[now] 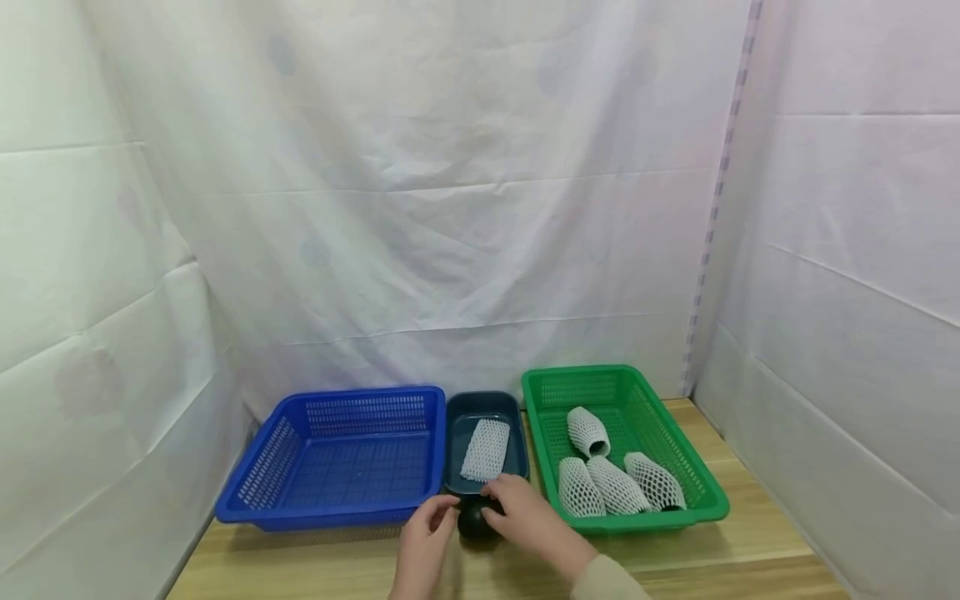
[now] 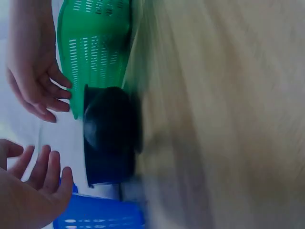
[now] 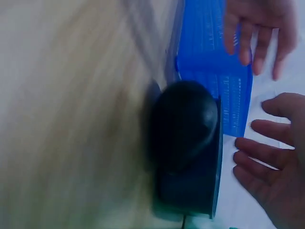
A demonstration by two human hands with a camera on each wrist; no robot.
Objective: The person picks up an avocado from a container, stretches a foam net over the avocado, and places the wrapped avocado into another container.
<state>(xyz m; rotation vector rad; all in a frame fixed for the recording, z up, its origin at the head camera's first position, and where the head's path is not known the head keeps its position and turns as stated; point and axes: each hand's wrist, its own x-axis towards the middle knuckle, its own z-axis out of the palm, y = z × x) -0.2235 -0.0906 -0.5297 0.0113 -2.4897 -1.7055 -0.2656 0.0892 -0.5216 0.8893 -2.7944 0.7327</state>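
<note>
A dark, smooth, egg-shaped object (image 1: 474, 525), perhaps a fruit, rests on the wooden table in front of a small dark tray (image 1: 459, 417). My left hand (image 1: 424, 537) is just left of it, its fingers loosely bent and holding nothing. On the other side, my right hand (image 1: 525, 518) hovers over and beside it. Both wrist views show a gap between the right hand's spread fingers (image 3: 262, 150) and the dark object (image 3: 183, 126). One white foam net sleeve (image 1: 486, 450) lies flat in the tray.
To the left stands a blue basket (image 1: 330, 518) with slotted walls. A green basket (image 1: 651, 522) on the right contains several white foam net sleeves (image 1: 617, 486), dark ends showing in some. White cloth (image 1: 450, 250) hangs behind and along both sides.
</note>
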